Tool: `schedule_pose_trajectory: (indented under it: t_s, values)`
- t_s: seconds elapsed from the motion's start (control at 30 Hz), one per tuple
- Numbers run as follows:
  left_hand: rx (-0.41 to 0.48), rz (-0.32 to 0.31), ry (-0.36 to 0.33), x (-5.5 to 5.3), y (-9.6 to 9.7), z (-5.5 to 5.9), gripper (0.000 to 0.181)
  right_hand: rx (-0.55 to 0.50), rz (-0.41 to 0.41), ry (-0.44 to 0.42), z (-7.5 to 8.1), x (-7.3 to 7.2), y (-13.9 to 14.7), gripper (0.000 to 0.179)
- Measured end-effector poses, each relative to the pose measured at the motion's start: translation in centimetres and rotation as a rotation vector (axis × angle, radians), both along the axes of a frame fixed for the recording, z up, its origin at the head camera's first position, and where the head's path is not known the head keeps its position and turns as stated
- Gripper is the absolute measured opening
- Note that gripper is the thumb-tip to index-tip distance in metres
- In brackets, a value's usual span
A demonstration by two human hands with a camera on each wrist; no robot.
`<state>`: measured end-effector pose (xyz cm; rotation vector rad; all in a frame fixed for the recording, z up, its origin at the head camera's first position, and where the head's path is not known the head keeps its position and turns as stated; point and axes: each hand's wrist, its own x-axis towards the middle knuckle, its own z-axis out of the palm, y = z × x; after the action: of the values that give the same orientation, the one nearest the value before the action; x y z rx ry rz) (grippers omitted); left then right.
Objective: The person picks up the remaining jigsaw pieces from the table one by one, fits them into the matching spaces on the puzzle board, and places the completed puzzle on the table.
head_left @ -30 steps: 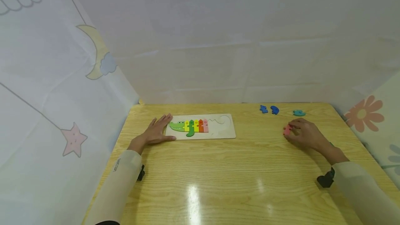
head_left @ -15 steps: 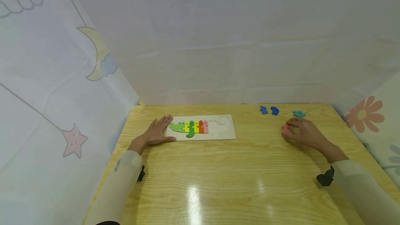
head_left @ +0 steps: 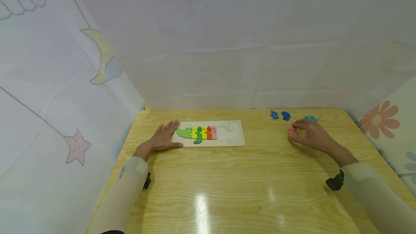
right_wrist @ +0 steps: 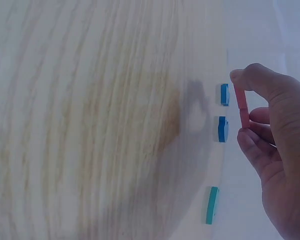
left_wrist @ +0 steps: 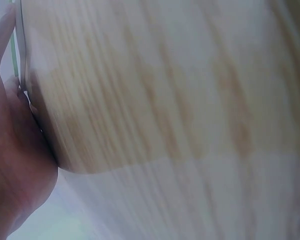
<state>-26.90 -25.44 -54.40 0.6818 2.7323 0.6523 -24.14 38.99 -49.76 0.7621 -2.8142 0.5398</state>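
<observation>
A pale wooden puzzle board (head_left: pixel 229 138) lies at the left of the table, its left part filled with a crocodile's green head (head_left: pixel 184 133) and several coloured body pieces. An outline of a curled tail shows on its bare right part. My left hand (head_left: pixel 162 136) rests over the board's left end, fingers straight and spread along the edge. Off to the right, my right hand (head_left: pixel 313 134) pinches a red puzzle piece (right_wrist: pixel 242 106) between thumb and fingers, held up off the table in the right wrist view.
Two blue puzzle pieces (head_left: pixel 280 115) lie near the table's back edge. A teal piece (head_left: pixel 312 118) lies to their right, partly behind my right hand. Printed cloth walls (head_left: pixel 208 75) stand at the back and sides of the wooden table (head_left: pixel 234 187).
My right hand has moved a little to the left with the red puzzle piece, which now stands more on edge. The left hand and the board have stayed put.
</observation>
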Motion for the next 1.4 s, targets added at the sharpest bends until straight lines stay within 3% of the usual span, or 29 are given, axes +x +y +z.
schedule_pose_trajectory:
  t_s: [0.3, 0.83, 1.07, 1.23, 1.4]
  values:
    - [0.040, -0.002, 0.005, 0.2, 0.1, 0.4, 0.117, 0.013, 0.071, 0.104, 0.4, -0.8, -1.1, 0.050]
    - [0.023, 0.007, -0.011, 0.1, 0.5, 1.1, 0.117, 0.035, 0.113, 0.108, 1.4, -1.7, -2.7, 0.049]
    - [0.026, 0.006, -0.005, -0.1, 0.2, 0.6, 0.117, 0.025, 0.133, 0.133, 1.9, -2.1, -3.5, 0.051]
    - [0.020, 0.008, -0.005, -0.3, 0.1, 0.1, 0.117, 0.025, 0.135, 0.095, 2.1, -2.2, -4.1, 0.052]
    - [0.001, 0.011, -0.014, -0.1, 0.2, 0.3, 0.112, 0.007, 0.139, 0.065, 2.3, -2.4, -4.9, 0.047]
